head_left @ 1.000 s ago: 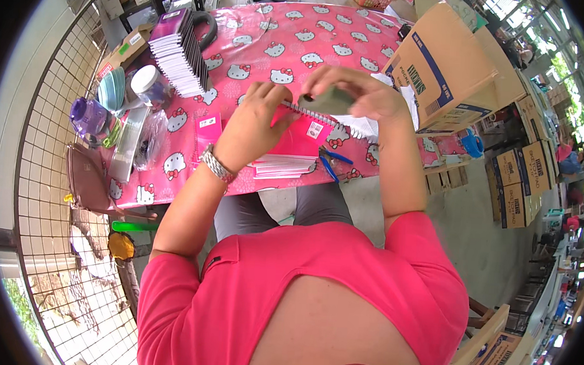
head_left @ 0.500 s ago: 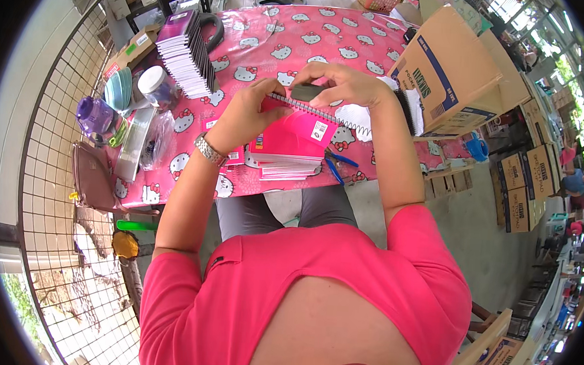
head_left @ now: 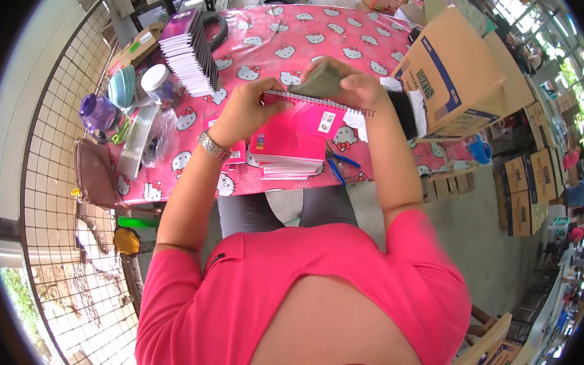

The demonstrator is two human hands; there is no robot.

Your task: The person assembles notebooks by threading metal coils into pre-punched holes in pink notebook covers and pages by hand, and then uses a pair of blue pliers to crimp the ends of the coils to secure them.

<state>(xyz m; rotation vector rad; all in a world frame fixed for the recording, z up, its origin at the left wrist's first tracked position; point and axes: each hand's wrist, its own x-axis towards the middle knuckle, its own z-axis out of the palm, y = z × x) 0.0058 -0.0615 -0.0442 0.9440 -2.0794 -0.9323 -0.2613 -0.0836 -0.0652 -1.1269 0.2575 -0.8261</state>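
My left hand pinches the upper left corner of a pink spiral notebook, thumb on its cover. A dark wire coil runs along the notebook's top edge and sticks out past its right corner. In my right hand is a flat grey-green pad, tilted up just above the coil; whether it touches the wire I cannot tell. Below lies a stack of pink notebooks. Blue-handled pliers lie to the right of that stack.
A tall stack of spiral notebooks stands at the far left, near a white-lidded jar and a purple container. An open cardboard box sits at the right, with a black brush-like thing beside it. A patterned pink cloth covers the table.
My right hand has lifted slightly and turned the pad up, so its broad face shows. The coil's free end lies straighter and higher. My left hand keeps its hold on the notebook.
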